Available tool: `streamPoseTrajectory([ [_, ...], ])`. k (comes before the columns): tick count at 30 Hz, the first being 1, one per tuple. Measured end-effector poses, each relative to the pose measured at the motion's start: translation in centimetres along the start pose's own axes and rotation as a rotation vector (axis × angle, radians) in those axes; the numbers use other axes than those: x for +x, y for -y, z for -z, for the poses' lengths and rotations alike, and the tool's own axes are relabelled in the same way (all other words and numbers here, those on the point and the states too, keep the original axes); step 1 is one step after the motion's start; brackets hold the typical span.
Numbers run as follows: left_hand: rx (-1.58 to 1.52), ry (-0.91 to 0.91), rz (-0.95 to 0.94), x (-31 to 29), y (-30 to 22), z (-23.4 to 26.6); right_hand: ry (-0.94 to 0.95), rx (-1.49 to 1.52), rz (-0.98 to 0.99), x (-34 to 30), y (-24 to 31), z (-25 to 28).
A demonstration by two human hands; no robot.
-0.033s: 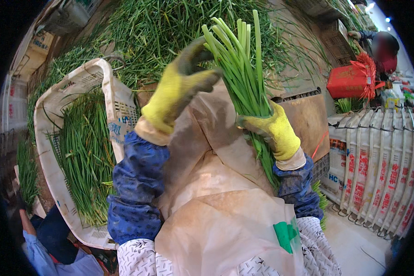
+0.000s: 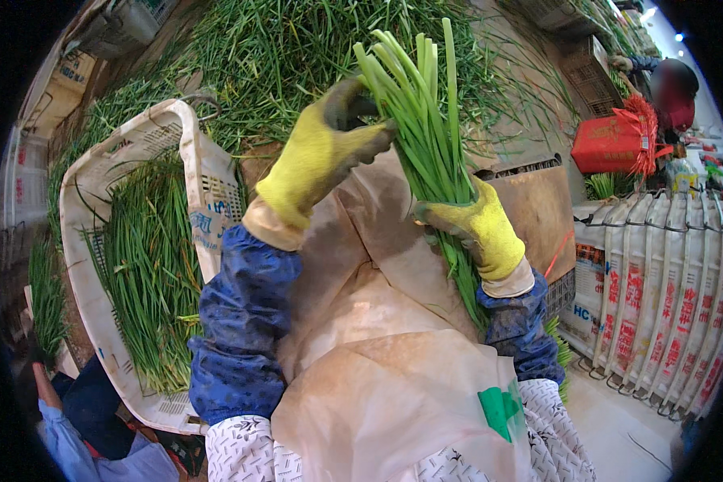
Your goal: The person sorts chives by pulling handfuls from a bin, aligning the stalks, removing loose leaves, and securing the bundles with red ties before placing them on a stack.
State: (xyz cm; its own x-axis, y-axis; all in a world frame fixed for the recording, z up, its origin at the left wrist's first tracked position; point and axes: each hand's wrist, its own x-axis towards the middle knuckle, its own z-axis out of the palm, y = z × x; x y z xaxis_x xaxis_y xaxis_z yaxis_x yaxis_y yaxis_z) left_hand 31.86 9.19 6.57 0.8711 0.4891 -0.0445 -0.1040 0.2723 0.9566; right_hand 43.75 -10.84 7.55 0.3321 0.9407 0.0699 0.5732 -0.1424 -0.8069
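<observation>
My right hand (image 2: 478, 229), in a yellow glove with dark palm and fingers, is closed around a bunch of chive-like green stalks (image 2: 422, 136). The bunch tilts over my lap, its paler, thicker ends pointing up and away, the thin leaves trailing below my grip. My left hand (image 2: 325, 145), gloved the same way, has its thumb and fingers curved but apart at the left side of the stalks. Whether its fingertips touch them I cannot tell. A pale, stained plastic apron (image 2: 394, 386) covers my lap beneath both hands.
To my left stands a white plastic crate (image 2: 189, 120) holding long green leaves. A large loose heap of greens (image 2: 273, 64) spreads ahead. At right are a brown board (image 2: 530, 209), stacked white crates (image 2: 643, 281) and a red box (image 2: 610, 143). People (image 2: 673, 96) sit at far right and lower left.
My left hand has shifted slightly right and up, closer to the stalks. My right hand and the bunch stay nearly still.
</observation>
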Motion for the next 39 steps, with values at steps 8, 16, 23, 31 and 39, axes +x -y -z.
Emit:
streamPoseTrajectory([
  [8,1.377,-0.044,-0.338,-1.6,0.6,0.2,-0.065,0.627,-0.72,1.0,2.6,-0.6],
  [16,0.846,-0.345,-0.17,-0.4,-1.8,1.5,-0.076,0.327,-0.507,1.2,1.1,-2.4],
  [23,1.246,0.016,-0.055,-3.0,0.7,1.7,-0.119,0.251,-0.536,1.0,0.8,-0.4],
  [31,-0.33,-0.147,-0.081,-2.9,1.4,4.0,-0.259,-0.55,-0.186,2.4,1.8,-3.7],
  [39,-0.739,-0.105,0.003,-3.4,1.6,3.9,0.102,-0.572,-0.015,1.9,4.9,-5.8],
])
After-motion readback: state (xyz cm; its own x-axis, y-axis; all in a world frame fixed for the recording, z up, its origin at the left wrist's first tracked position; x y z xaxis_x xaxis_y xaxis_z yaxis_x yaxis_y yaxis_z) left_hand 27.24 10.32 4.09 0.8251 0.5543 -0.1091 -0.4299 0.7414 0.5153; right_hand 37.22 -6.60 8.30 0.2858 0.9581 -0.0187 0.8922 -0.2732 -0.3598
